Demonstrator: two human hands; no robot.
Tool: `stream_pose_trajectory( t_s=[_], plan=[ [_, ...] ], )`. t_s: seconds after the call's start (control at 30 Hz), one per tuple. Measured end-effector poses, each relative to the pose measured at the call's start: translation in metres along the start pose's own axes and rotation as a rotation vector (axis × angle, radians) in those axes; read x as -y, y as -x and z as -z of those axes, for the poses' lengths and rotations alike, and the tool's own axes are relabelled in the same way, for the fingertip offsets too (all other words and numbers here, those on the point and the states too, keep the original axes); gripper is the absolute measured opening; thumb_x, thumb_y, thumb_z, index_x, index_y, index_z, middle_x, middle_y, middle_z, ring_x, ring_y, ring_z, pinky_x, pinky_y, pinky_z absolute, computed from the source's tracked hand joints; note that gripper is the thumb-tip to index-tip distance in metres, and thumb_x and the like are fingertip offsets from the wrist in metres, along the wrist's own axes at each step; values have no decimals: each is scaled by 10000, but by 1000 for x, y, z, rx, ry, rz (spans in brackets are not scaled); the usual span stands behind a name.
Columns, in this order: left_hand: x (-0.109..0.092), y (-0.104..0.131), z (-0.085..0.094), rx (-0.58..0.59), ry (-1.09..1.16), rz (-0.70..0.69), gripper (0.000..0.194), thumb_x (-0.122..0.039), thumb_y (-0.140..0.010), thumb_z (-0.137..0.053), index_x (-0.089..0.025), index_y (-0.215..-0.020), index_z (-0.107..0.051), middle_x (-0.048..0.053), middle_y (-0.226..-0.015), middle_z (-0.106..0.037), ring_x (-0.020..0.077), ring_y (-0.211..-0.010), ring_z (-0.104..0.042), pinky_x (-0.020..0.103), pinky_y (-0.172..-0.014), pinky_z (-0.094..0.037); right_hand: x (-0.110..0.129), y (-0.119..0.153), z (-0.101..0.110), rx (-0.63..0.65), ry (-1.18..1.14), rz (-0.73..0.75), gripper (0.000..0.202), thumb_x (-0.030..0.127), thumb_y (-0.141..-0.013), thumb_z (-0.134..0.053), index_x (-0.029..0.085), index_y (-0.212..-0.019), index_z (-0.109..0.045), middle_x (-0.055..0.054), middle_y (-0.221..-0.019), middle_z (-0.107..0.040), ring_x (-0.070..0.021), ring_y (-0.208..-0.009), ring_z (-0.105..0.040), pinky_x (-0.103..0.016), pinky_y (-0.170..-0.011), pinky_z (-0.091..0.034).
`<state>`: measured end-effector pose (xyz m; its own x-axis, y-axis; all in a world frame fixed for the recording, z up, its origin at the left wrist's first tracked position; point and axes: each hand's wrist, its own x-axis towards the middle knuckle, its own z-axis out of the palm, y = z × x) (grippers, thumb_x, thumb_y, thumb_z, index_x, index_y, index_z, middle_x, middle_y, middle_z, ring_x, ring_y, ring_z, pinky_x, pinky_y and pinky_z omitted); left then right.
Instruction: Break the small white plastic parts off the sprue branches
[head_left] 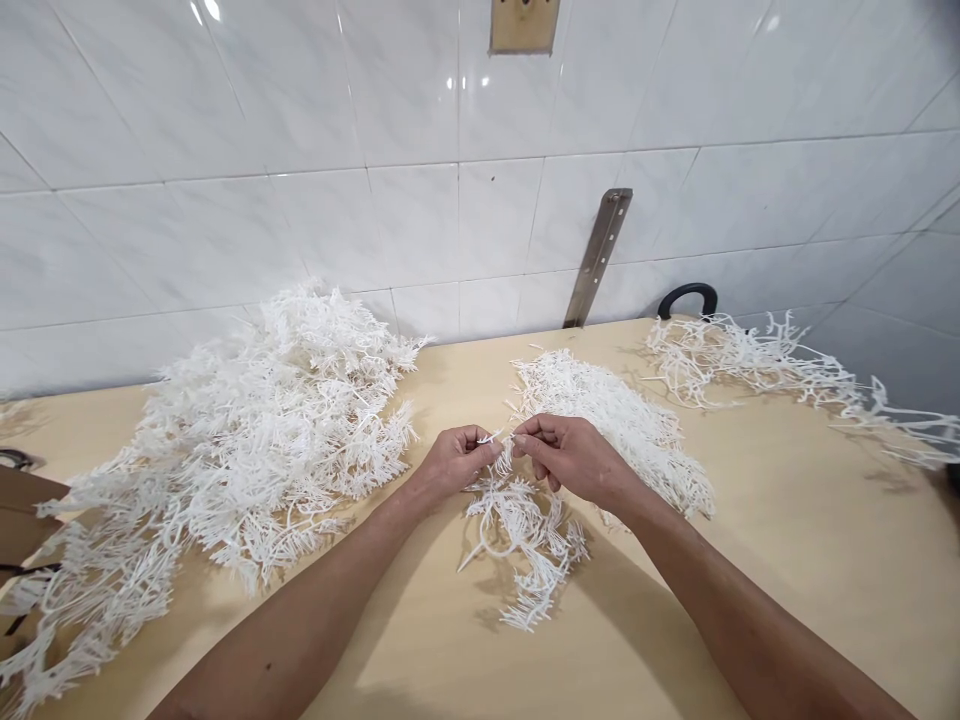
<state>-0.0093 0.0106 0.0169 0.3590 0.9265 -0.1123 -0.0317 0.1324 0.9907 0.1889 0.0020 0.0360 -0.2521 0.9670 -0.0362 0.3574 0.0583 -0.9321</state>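
Near the middle of the table, my left hand (466,455) pinches a thin white branching plastic sprig (529,550) close to its upper end. Beside it, my right hand (566,455) has its thumb and fingertips closed on another bit of the same sprig. The sprig's lower fronds hang toward me over the tabletop. A heap of small white sprig pieces (615,425) lies just behind my right hand. To the left rises a large pile of bushy white branches (277,440). Exactly which strand sits in each pinch is partly hidden by my fingers.
Bare white stems (757,365) lie at the back right, by a black curved handle (688,292). A metal strip with holes (600,255) leans on the tiled wall (420,220). A cardboard box (26,510) stands at the left edge of the wooden table (810,560).
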Motion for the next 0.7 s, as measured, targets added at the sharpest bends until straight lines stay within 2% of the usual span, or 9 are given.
stream_pose_trajectory(
  t_s=[0.2, 0.37, 0.53, 0.7],
  plan=[
    [-1, 1, -1, 17, 20, 3, 483, -540, -647, -810, -123, -844, -666, -1, -647, -593, 82, -532, -489, 217, -520, -359, 1, 0, -1, -5, 48, 23, 182, 326, -866, -557, 187, -855, -674, 10, -604, -615, -107, -496, -565, -199, -422, -483],
    [0, 0, -1, -23, -30, -10, 453, -548, -665, -793, -132, -738, -629, -39, -580, -531, 56, -484, -411, 209, -497, -321, 5, 2, -3, -22, 74, 24, 171, 337, -862, -572, 195, -848, -667, 26, -563, -604, -107, -460, -548, -204, -419, -472],
    [0, 0, 0, -3, -38, 22, 448, -539, -667, -789, -138, -719, -598, -38, -574, -519, 62, -482, -430, 209, -487, -320, 5, 2, -3, -54, 158, 38, 204, 364, -878, -561, 203, -868, -686, 11, -608, -643, -123, -477, -569, -231, -442, -459],
    [-1, 0, 1, 73, 7, 94, 419, -501, -658, -792, -144, -733, -586, -43, -532, -520, 47, -417, -379, 204, -439, -260, 1, 1, -9, -160, 474, 215, 198, 269, -913, -518, 206, -853, -696, -15, -719, -701, -157, -630, -628, -272, -590, -459]
  ],
)
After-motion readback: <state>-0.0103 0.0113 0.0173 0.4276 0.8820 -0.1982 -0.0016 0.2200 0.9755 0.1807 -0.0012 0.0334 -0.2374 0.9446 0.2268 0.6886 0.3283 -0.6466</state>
